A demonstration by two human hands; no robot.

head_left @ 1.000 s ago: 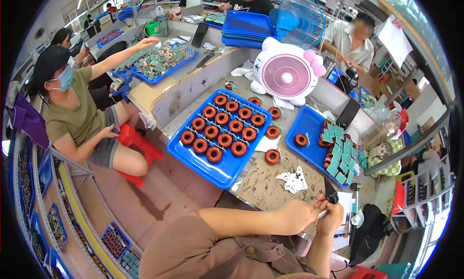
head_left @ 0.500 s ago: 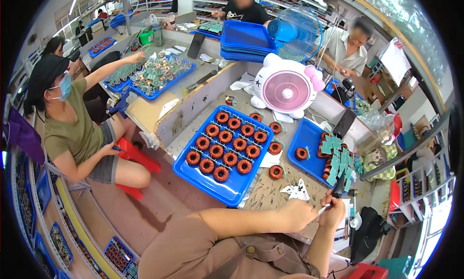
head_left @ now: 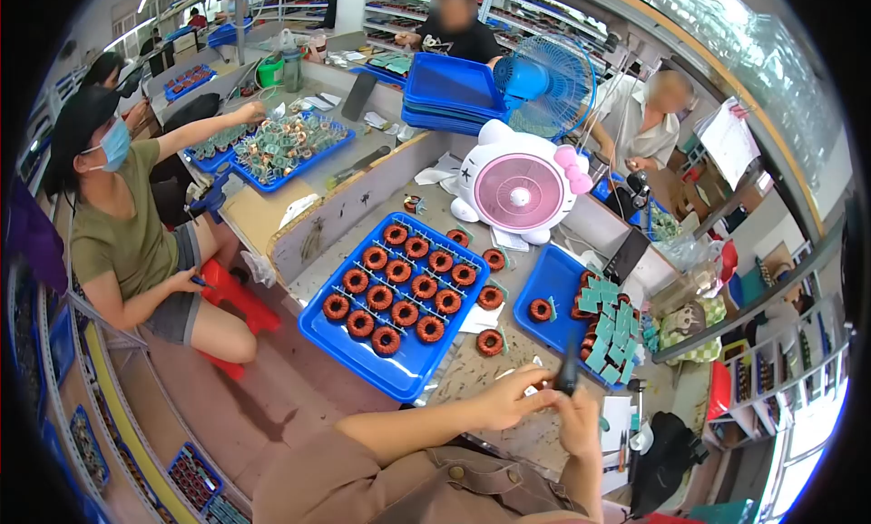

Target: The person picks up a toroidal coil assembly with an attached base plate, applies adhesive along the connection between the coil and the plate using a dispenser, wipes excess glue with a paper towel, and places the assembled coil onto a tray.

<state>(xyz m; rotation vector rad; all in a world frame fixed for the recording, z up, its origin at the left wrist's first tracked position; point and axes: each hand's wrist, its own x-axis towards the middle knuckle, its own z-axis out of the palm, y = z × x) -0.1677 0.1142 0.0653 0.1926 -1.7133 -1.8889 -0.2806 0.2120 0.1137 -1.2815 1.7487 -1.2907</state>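
Note:
Low at the right of centre, my left hand (head_left: 515,397) is closed, with something small and whitish at its fingertips. My right hand (head_left: 578,417) touches it and is wrapped round a dark, blurred tool (head_left: 568,374) that points up. Beyond my hands, a large blue tray (head_left: 385,372) holds rows of copper-wound rings (head_left: 386,341). A smaller blue tray (head_left: 535,303) to its right bears one separate ring (head_left: 542,310) and a pile of rings with green boards (head_left: 610,329). Several more rings, among them one near my left hand (head_left: 490,342), lie between the trays.
A white and pink fan (head_left: 519,193) stands behind the trays, beside stacked blue trays (head_left: 454,84) and a blue fan (head_left: 553,79). At the left a masked person (head_left: 136,225) reaches to a tray of parts (head_left: 290,147). Two people sit across the bench. Papers and tools lie at the right.
The view has shifted. My hands have moved up and left over the bench, and the dark tool now points upward. The white cloth seen earlier near my hands is no longer visible.

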